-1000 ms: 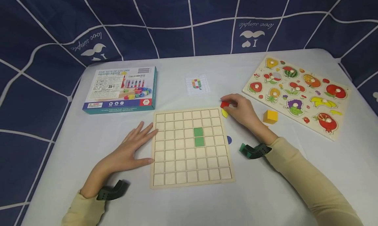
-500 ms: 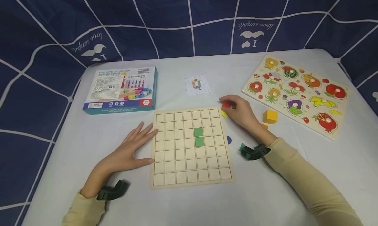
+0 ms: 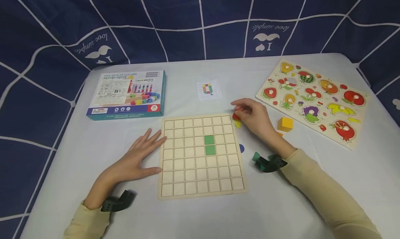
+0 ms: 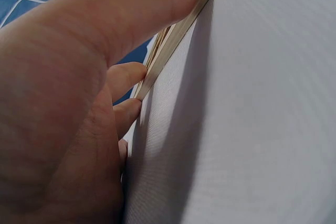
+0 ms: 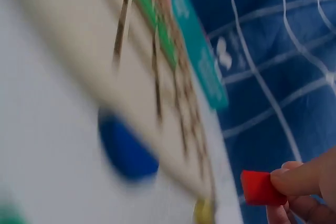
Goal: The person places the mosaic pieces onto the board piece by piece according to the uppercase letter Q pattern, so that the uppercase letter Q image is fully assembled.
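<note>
A wooden grid board (image 3: 202,197) lies mid-table, two green squares (image 3: 209,150) set in its cells. My left hand (image 3: 134,162) rests with spread, straight fingers against the board's left edge; in the left wrist view its thumb (image 4: 152,11) touches the rim. Off the board's upper right corner, my right hand (image 3: 254,117) pinches a red block (image 3: 235,116) between thumb and fingers. The right wrist view shows this red block (image 5: 260,188) raised at the fingertips. Just below lies a yellow piece (image 3: 238,124), partly hidden by the hand in the head view.
A blue round piece (image 3: 242,148) lies by the board's right edge. Right of my hand stand a yellow cube (image 3: 285,124) and a partly hidden orange piece (image 3: 280,134). A fruit puzzle board (image 3: 312,93), a pattern card (image 3: 208,89) and a toy box (image 3: 126,95) lie farther back.
The red block shifts slightly and turns in my right fingers, while the hand stays nearly in place. My left hand stays at the board's edge.
</note>
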The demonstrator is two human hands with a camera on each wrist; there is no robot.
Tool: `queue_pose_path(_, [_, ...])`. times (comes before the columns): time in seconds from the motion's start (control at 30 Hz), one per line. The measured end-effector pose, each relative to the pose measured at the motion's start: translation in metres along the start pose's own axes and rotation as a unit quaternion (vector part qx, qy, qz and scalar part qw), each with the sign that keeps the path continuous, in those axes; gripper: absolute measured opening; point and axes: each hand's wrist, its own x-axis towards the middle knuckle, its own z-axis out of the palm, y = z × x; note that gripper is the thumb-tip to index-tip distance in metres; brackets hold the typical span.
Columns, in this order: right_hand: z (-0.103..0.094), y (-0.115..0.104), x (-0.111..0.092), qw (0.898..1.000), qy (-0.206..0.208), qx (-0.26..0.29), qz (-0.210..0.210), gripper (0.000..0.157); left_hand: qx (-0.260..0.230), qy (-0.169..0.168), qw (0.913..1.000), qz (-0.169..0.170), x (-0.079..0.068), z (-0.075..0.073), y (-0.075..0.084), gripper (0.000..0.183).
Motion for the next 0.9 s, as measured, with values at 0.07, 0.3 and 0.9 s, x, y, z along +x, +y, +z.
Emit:
queue_pose_path(0.07, [0.004, -0.013, -0.005, 0.999, -0.019, 0.03, 0.006, 0.023, 0.001, 0.002, 1.0, 0.0, 0.0, 0.0, 0.001, 0.091])
queue_pose_path(0.3, [0.038, -0.047, -0.032, 0.98, -0.118, 0.157, 0.029, 0.022, -0.002, 0.004, 1.0, 0.001, -0.001, 0.0, 0.001, 0.092])
queue_pose_path(0.9, [0.076, -0.055, -0.07, 0.974, -0.182, 0.128, -0.034, 0.02, 0.001, 0.0, 1.0, -0.003, 0.001, 0.001, 0.0, 0.092])
